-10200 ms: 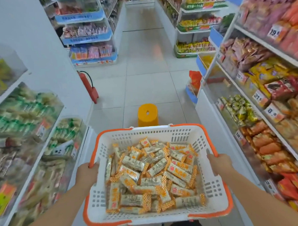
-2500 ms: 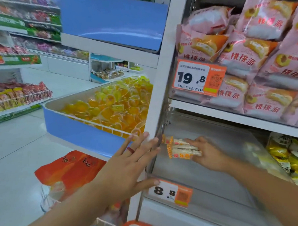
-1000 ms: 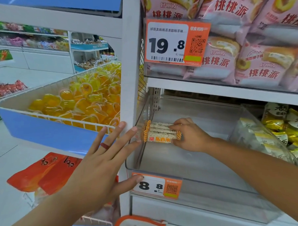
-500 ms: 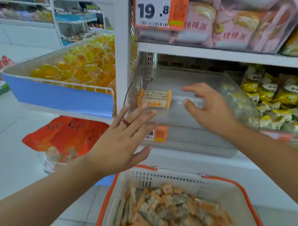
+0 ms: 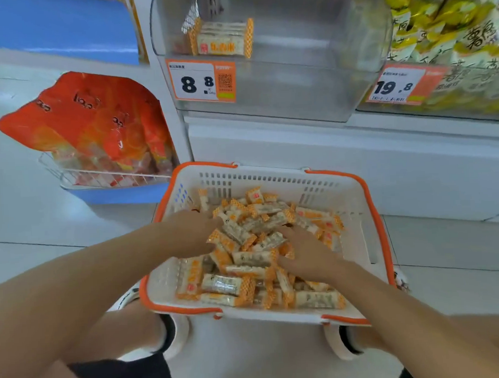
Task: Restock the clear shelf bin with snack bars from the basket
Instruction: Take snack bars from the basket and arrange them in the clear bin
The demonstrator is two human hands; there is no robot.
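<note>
While both forearms fill the lower corners and run off the frame, the shelf (image 5: 355, 144) beyond the hands is cut off at the top, so only the lower part of the clear bin (image 5: 295, 81) shows above and ahead of them. Its walls are glossy and blur whatever lies behind. Directly under both hands sits the white basket (image 5: 356, 235) with orange trim, its near rim partly covered by the arms. Snack bars (image 5: 254, 257) lie heaped in it; the print on their wrappers is too small to read. A small stack of bars (image 5: 221, 40) rests in the bin's left rear corner, well above the left hand.

Beyond the left hand, orange bags (image 5: 91, 121) stand in a wire rack, its far side out of view. A price tag (image 5: 202, 81) reading 8.8 hangs on the bin's front.

The left hand (image 5: 191, 234) lies on the heap's left side, fingertips buried among bars, so I cannot tell whether it grips any. The right hand (image 5: 305, 253) rests on the heap's right side, fingers spread and fairly straight, touching bars without closing on one.
</note>
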